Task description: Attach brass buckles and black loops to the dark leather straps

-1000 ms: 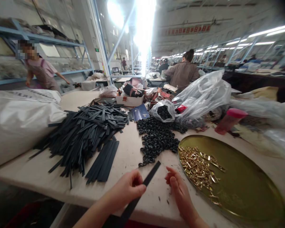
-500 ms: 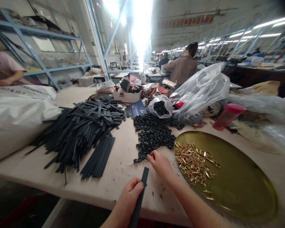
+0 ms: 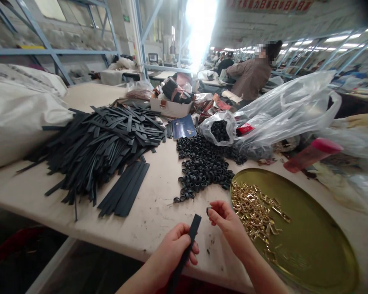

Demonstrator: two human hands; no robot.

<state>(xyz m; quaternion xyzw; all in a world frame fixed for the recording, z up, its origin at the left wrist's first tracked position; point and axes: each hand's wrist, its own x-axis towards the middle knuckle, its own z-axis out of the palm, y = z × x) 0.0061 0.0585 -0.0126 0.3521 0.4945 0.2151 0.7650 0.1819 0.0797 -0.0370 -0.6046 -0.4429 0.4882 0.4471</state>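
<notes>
My left hand (image 3: 178, 247) is closed on a flat black strap (image 3: 188, 241), thumb on top, with the strap's square end pointing up and away. Just right of that end, my right hand (image 3: 223, 218) pinches a small black loop (image 3: 208, 210), mostly covered by the fingertips. Ahead of both hands lies a heap of black loops (image 3: 202, 167). Gold buckles (image 3: 256, 210) are piled on the left part of a gold oval tray (image 3: 313, 232), close to my right forearm. To the left, a row of straps (image 3: 124, 190) lies side by side near a big strap pile (image 3: 110, 147).
A white sack (image 3: 21, 114) bulges at the left. Behind the loops are a bag of loops (image 3: 219, 130), a blue booklet (image 3: 184, 126), a cardboard box (image 3: 171, 107) and clear plastic bags (image 3: 288, 106). A pink-lidded jar (image 3: 313, 154) leans behind the tray. Another person (image 3: 253, 75) works farther back.
My right hand has left the edge of the loop heap with a loop and come back toward the strap. My left hand still holds the strap, its fingers now showing beneath. The view has shifted.
</notes>
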